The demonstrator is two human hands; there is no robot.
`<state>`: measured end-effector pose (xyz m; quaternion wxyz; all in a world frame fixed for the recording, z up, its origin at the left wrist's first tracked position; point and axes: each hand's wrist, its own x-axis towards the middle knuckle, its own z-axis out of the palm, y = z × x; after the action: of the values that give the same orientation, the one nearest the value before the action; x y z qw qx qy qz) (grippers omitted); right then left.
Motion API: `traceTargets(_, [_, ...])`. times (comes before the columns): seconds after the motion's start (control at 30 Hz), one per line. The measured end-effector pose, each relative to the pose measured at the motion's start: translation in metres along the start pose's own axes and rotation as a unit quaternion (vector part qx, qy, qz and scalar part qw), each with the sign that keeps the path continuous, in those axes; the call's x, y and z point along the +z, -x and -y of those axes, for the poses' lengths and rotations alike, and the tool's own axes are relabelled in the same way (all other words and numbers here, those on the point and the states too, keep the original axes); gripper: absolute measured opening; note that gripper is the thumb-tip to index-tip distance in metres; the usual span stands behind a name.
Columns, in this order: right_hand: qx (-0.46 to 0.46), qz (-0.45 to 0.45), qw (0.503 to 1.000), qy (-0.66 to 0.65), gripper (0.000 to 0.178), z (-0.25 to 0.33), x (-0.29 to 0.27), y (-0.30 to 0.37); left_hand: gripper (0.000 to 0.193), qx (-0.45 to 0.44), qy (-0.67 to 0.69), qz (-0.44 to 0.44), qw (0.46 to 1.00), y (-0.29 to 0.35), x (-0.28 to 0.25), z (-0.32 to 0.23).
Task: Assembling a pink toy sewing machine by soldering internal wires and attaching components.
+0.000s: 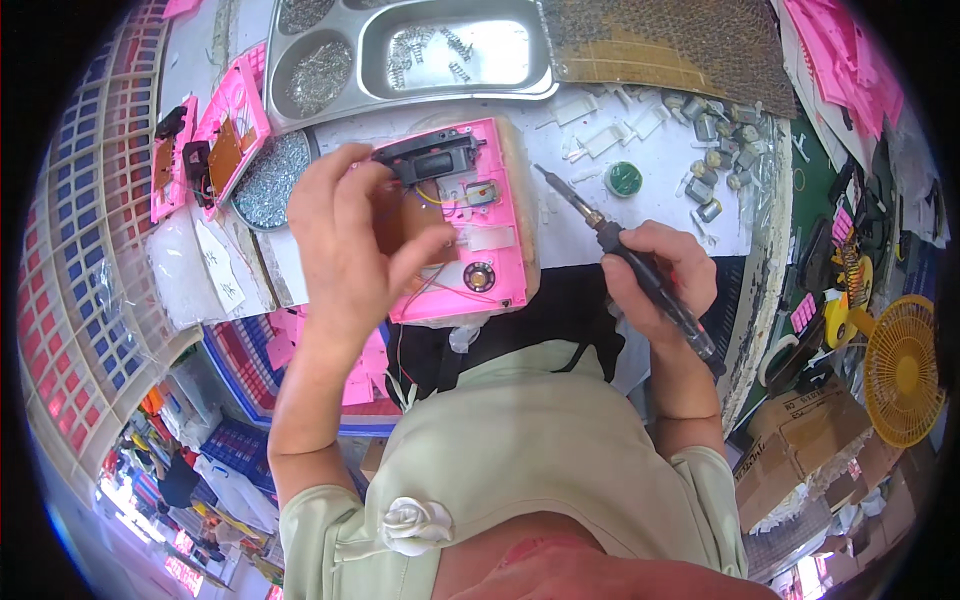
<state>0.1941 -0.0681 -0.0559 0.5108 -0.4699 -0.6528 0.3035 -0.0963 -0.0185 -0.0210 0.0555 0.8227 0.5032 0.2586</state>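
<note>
A pink plastic casing (508, 240) lies open side up on the bench, with a black plastic part (428, 158), a small motor (481, 193), a white piece (488, 238), a round speaker-like part (480, 276) and thin wires inside. Over its left side is my left hand (352, 235), thumb and fingers apart, holding nothing that I can see. It hides part of a brown board (405, 222); whether the fingertips touch the casing I cannot tell. To the right, my right hand (664, 275) is closed around a black electric screwdriver (655, 283), its bit pointing up and left, apart from the casing.
A metal dish of screws (272, 180) stands left of the casing, beside other pink casings (232, 125). Behind is a metal tray (545, 75) with springs. Small motors (708, 180), white plastic pieces (610, 130) and a green round tin (623, 179) lie right. A yellow fan (903, 370) stands far right.
</note>
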Motion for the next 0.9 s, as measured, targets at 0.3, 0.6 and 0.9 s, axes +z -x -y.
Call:
traceTargets(0.3, [-0.002,0.013,1.000,0.010,0.031,0.008,0.007,-0.009,0.015,-0.054,-0.027,0.133,0.989,0.012,-0.019,0.028])
traceTargets(0.6, [-0.001,0.004,1.000,0.004,0.031,0.011,0.017,-0.018,0.018,-0.110,-0.023,0.111,0.987,0.004,-0.021,0.037])
traceTargets(0.9, [0.028,0.006,0.999,-0.038,0.035,0.018,0.024,-0.025,0.009,-0.046,0.188,0.081,0.978,0.000,-0.024,0.032])
